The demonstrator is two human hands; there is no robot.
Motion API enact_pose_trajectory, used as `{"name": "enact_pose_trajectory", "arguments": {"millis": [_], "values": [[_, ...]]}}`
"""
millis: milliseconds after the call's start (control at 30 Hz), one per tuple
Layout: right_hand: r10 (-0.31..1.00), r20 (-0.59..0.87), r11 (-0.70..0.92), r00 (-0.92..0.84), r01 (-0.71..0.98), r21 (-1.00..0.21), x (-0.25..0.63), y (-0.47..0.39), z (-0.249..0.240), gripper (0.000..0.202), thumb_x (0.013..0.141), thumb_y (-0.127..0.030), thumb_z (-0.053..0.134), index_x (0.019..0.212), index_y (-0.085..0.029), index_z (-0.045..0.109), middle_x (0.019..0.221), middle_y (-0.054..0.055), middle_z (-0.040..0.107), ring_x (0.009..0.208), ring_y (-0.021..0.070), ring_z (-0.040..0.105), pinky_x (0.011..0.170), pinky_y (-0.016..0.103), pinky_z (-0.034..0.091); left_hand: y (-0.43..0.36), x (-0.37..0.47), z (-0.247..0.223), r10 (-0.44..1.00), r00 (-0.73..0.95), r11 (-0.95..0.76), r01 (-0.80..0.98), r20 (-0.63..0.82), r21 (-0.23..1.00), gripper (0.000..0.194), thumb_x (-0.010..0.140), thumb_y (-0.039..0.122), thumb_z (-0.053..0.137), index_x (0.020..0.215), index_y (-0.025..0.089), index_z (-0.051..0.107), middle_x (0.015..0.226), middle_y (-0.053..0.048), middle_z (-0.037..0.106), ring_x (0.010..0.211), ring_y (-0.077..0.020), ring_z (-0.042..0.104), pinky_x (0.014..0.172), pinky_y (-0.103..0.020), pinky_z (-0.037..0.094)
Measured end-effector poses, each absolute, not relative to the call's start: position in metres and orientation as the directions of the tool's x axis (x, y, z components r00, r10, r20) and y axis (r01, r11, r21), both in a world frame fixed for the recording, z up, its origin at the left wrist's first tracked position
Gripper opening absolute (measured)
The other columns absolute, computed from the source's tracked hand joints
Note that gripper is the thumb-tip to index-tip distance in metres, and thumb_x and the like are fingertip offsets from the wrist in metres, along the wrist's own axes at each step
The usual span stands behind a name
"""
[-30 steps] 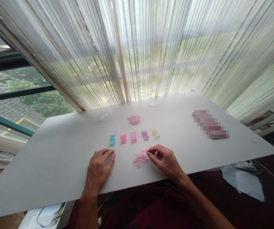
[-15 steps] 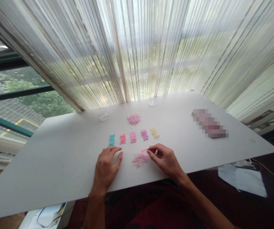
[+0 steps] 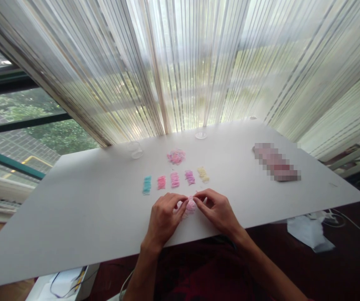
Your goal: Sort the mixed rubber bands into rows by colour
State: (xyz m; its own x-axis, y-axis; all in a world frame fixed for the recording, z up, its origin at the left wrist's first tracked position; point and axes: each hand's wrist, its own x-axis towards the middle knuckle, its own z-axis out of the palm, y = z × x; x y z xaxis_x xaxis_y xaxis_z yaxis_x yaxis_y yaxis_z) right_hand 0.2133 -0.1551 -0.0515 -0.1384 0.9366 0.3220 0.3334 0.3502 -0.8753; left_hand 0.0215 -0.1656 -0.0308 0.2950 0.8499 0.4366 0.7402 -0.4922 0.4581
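Your left hand [image 3: 164, 214] and right hand [image 3: 216, 210] face each other at the near side of the white table [image 3: 88, 213], their fingertips close together over the near pile of small pale-pink pieces [image 3: 191, 205]. That pile lies right between your hands and is partly hidden by them. Its slim pieces look scattered at mixed angles, so you get no single long axis from it. On each hand, thumb and forefinger come together in a pinch; the fingertips are too small to make out, so I cannot tell whether you grip a piece in either one. Your left hand points away and to the right, its forearm rising from the bottom edge; your right hand points away and to the left, its forearm slanting in from the lower right.

Just beyond your fingers, five sorted groups form a row: blue [image 3: 147, 184], coral [image 3: 161, 182], pink [image 3: 175, 179], purple [image 3: 190, 177] and yellow [image 3: 203, 175]. Each group's long axis runs away from you, while its pieces lie crosswise; purple and yellow lean with their far ends to the left. Behind them sits a far pile of mixed pink pieces [image 3: 176, 156]. Two clear containers [image 3: 201, 135] stand near the curtain [image 3: 195, 62]. To your right, a pixelated object [image 3: 277, 163] lies slantwise, its near end pointing right.
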Motion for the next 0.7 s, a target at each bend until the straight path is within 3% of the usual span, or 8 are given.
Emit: {"name": "enact_pose_trajectory", "arguments": {"millis": [467, 700], "values": [[0.937, 0.300, 0.345, -0.177, 0.362, -0.866, 0.214, -0.154, -0.053, 0.011, 0.091, -0.030, 0.066, 0.090, -0.021, 0.073, 0.083, 0.003, 0.072, 0.071, 0.0155, 0.065, 0.065, 0.027, 0.053, -0.165, 0.019, -0.035, 0.864, 0.281, -0.476, 0.727, 0.417, 0.496, 0.004, 0.094, 0.025, 0.066, 0.094, 0.022, 0.069, 0.086, 0.001, 0.071, 0.068, -0.0136, 0.060, 0.070, -0.029, 0.048], [0.914, 0.349, 0.406, -0.207, 0.477, -0.779, 0.228, -0.135, -0.043, 0.009, 0.090, -0.026, 0.065, 0.088, -0.022, 0.074, 0.081, 0.002, 0.070, 0.071, 0.0153, 0.063, 0.066, 0.027, 0.053, -0.169, 0.017, -0.040, 0.867, 0.227, -0.459, 0.713, 0.444, 0.531, 0.013, 0.097, 0.029, 0.059, 0.106, 0.022, 0.067, 0.097, -0.004, 0.071, 0.073, -0.0148, 0.061, 0.073, -0.030, 0.052]]}}
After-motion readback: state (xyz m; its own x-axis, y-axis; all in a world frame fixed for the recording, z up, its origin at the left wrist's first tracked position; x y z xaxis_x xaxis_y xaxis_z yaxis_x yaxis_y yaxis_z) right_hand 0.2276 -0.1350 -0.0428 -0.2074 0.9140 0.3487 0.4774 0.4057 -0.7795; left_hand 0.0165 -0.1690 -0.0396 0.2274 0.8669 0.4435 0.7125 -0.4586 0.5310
